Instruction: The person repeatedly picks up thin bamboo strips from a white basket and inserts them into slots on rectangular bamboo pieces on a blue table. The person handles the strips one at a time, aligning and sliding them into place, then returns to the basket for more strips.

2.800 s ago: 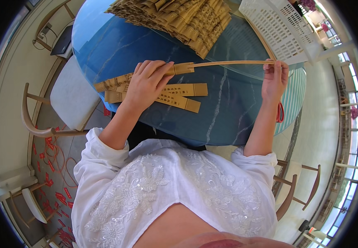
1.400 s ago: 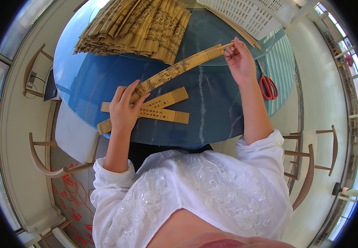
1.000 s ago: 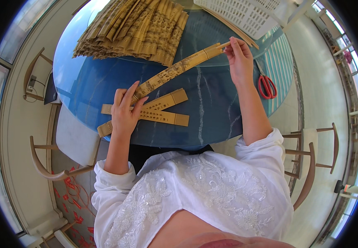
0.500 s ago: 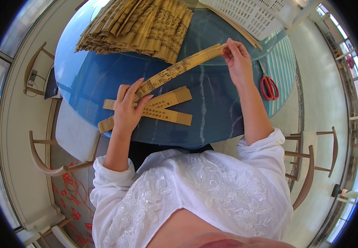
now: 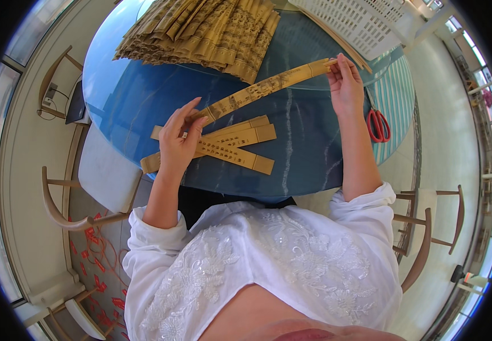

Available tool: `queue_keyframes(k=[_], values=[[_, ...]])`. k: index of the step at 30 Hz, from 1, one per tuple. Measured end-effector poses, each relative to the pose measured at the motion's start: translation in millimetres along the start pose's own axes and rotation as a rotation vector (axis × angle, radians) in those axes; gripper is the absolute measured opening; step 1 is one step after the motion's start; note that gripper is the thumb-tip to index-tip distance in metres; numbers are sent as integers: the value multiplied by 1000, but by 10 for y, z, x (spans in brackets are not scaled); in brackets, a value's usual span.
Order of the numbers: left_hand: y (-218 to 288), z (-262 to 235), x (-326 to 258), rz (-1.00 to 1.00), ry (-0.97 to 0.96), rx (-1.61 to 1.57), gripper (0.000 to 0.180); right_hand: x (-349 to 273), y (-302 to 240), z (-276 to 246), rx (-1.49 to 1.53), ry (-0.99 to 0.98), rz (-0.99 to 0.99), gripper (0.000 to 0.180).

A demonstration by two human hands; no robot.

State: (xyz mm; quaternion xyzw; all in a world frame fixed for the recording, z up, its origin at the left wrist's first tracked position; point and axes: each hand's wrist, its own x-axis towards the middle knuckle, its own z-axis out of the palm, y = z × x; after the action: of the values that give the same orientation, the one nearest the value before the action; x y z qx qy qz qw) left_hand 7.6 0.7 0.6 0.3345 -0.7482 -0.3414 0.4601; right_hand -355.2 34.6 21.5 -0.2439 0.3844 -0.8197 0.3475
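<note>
Long bamboo slip held above blue table: left hand pinches its near end, right hand pinches the far end. Risk: twisting could crack it, or dropping disturbs loose slips underneath.

No packages, signs or screens showed, nearest to labels were long tan bamboo slips with dark printed marks: one slip raised over the blue desk, three slips crossed flat, big fanned stack at far edge
</note>
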Motion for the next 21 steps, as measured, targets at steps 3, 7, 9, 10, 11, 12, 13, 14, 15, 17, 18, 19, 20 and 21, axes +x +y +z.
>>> queue_keyframes(k=[3, 7, 9, 10, 11, 12, 13, 14, 15, 17, 18, 19, 20, 21], values=[[-29, -7, -1, 16, -25, -102, 40, 23, -11, -16, 4, 19, -28, 12], [-30, 3, -6, 4, -45, -178, 40, 36, -40, -8, -4, 48, -66, 13], [-34, -1, -10, -28, -49, -208, 40, 30, -36, -3, -7, 72, -62, 13], [-36, -3, -12, -43, -48, -220, 40, 29, -35, 0, -9, 83, -60, 13], [-39, -5, -13, -57, -47, -233, 40, 29, -28, 1, -12, 94, -57, 13], [-65, -9, -13, -44, -43, -256, 40, 28, -14, -2, -15, 105, -54, 13], [-108, -15, -10, -31, -38, -279, 40, 27, -1, -3, -18, 115, -52, 13], [-133, -22, -5, -18, -33, -301, 40, 29, 11, -2, -34, 123, -41, 13], [-136, -26, 1, -19, -32, -306, 40, 29, 23, -1, -50, 132, -30, 13], [-130, -36, 10, -20, -29, -316, 39, 10, 58, 13, -90, 120, -17, 13], [-124, -28, 8, -21, -34, -290, 39, -26, 86, 46, -114, 101, -16, 13], [-111, -11, 2, -22, -40, -263, 39, -47, 107, 64, -139, 82, -15, 13], [-106, -2, 0, -24, -46, -237, 38, -47, 124, 58, -162, 64, -15, 13], [-110, -5, 1, -19, -38, -240, 38, -53, 141, 61, -184, 46, -13, 14]])
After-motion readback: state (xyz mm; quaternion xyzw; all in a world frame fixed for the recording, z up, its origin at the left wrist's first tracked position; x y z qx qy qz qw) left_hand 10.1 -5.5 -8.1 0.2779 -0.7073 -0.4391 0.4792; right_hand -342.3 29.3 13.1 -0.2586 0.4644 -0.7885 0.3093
